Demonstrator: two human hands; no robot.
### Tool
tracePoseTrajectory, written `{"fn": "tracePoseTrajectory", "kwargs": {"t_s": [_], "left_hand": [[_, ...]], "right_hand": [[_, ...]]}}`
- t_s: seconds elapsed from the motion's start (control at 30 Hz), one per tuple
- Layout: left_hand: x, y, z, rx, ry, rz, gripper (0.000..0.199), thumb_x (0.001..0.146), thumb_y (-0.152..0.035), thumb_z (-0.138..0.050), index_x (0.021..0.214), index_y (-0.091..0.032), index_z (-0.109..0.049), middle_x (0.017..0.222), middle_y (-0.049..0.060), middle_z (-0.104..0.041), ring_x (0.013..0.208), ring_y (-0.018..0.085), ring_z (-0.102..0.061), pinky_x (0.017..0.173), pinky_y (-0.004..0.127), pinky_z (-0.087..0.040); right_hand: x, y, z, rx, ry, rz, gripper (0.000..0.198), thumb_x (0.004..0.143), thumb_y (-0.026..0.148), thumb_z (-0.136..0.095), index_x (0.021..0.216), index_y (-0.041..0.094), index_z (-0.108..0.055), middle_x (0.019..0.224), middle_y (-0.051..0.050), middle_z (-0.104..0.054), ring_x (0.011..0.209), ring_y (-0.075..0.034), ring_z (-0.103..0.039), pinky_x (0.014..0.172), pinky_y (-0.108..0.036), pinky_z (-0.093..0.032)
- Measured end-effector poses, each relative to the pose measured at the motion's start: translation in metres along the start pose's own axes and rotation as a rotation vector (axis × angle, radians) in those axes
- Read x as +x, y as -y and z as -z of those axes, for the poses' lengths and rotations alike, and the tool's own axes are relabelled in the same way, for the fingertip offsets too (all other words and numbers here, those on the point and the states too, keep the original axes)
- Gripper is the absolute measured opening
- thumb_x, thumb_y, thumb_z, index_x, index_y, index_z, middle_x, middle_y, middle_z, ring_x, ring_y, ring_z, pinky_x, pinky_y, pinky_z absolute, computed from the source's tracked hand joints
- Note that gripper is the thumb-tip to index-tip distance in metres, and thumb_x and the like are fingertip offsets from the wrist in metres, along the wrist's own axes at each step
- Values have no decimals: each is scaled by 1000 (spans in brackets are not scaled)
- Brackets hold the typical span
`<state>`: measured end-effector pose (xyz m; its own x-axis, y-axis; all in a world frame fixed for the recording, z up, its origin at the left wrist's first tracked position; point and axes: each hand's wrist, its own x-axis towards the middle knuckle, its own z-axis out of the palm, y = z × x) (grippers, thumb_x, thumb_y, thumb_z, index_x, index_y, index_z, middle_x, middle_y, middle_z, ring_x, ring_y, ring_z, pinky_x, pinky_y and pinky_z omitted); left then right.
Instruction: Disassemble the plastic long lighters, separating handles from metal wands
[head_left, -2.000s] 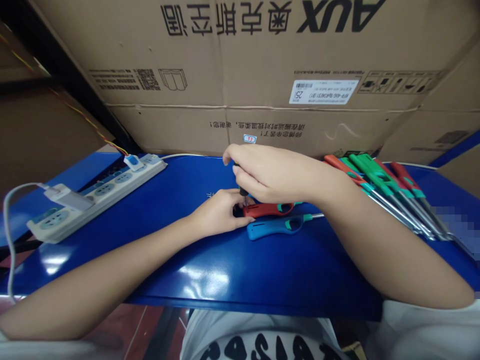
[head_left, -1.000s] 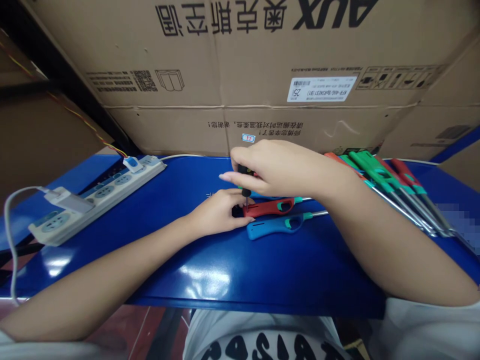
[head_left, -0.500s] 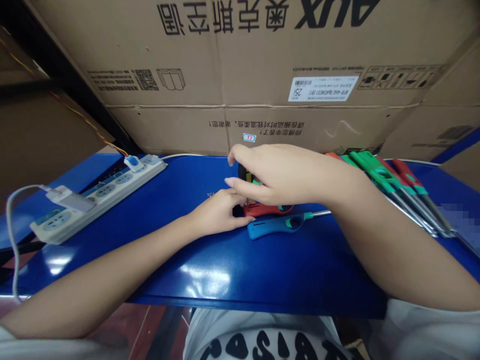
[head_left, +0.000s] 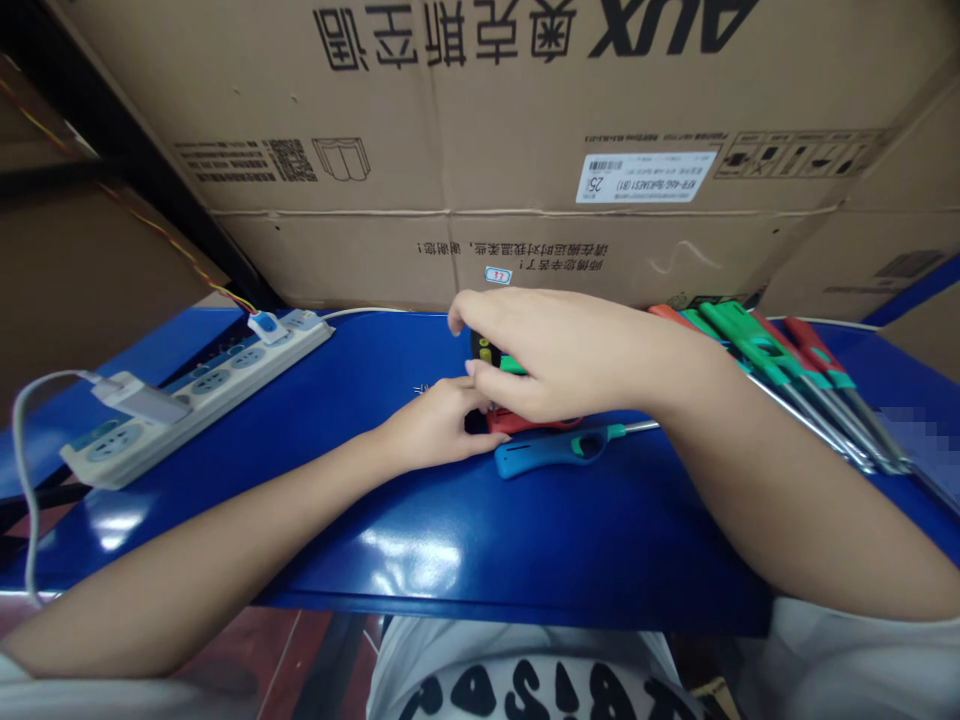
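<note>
Lower now, the right hand (head_left: 559, 350) curls tight round the screwdriver (head_left: 487, 352); left hand (head_left: 435, 425) pinches the red lighter (head_left: 525, 420) on the table (head_left: 450, 540) (tip hidden). Risk: off-angle pressure, slipping bit.

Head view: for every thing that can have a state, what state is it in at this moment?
Left hand: shut on the end of the red lighter.
Right hand: curled over a screwdriver, above the red lighter.
Red lighter: flat on the table, mostly covered by the hands.
Screwdriver: gripped, mostly hidden.
Blue lighter: flat, untouched.
Lighter pile: lying side by side at the right.
Power strip: two plugs in.
</note>
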<state>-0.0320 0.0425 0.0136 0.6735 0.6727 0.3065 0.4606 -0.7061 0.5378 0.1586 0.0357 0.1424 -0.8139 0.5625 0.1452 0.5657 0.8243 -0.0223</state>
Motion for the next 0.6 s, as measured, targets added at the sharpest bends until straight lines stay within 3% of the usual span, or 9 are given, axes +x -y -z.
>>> {"fn": "tracePoseTrajectory", "kwargs": {"t_s": [0.07, 0.2, 0.33, 0.47, 0.6], "left_hand": [[0, 0, 0, 28, 29, -8, 20, 87, -28, -72, 104, -18, -73, 104, 8, -74, 100, 27, -70, 92, 42, -57], [0, 0, 1, 53, 47, -11, 20, 88, -29, -72, 103, -17, -73, 107, 10, -74, 98, 26, -70, 90, 40, -57], [0, 0, 2, 53, 42, -15, 16, 87, -29, -72, 99, -17, -74, 107, 9, -74, 101, 26, -69, 93, 41, -56], [0, 0, 2, 48, 37, -6, 19, 88, -30, -72, 101, -18, -74, 106, 9, -74, 98, 26, -70, 92, 42, -57], [0, 0, 1, 49, 37, -15, 17, 87, -30, -72, 99, -17, -72, 107, 10, -74, 101, 27, -69, 92, 42, -56]], "right_hand": [[0, 0, 0, -31, 7, -33, 32, 101, 40, -43, 111, 14, -60, 97, -11, -71, 72, -20, -59, 61, -31, -33], [0, -1, 1, -30, 10, -26, 27, 100, 31, -42, 110, 15, -61, 98, -11, -72, 71, -19, -58, 61, -31, -32], [1, -1, 0, -39, 7, -25, 32, 102, 40, -42, 109, 15, -60, 95, -11, -71, 70, -19, -58, 60, -30, -31], [3, 0, -1, 15, 5, 1, 25, 101, 29, -41, 111, 15, -59, 102, -11, -71, 77, -19, -60, 65, -30, -36], [3, 0, -1, -1, 6, -28, 34, 104, 42, -40, 112, 15, -60, 101, -12, -71, 77, -21, -60, 65, -31, -36]]}}
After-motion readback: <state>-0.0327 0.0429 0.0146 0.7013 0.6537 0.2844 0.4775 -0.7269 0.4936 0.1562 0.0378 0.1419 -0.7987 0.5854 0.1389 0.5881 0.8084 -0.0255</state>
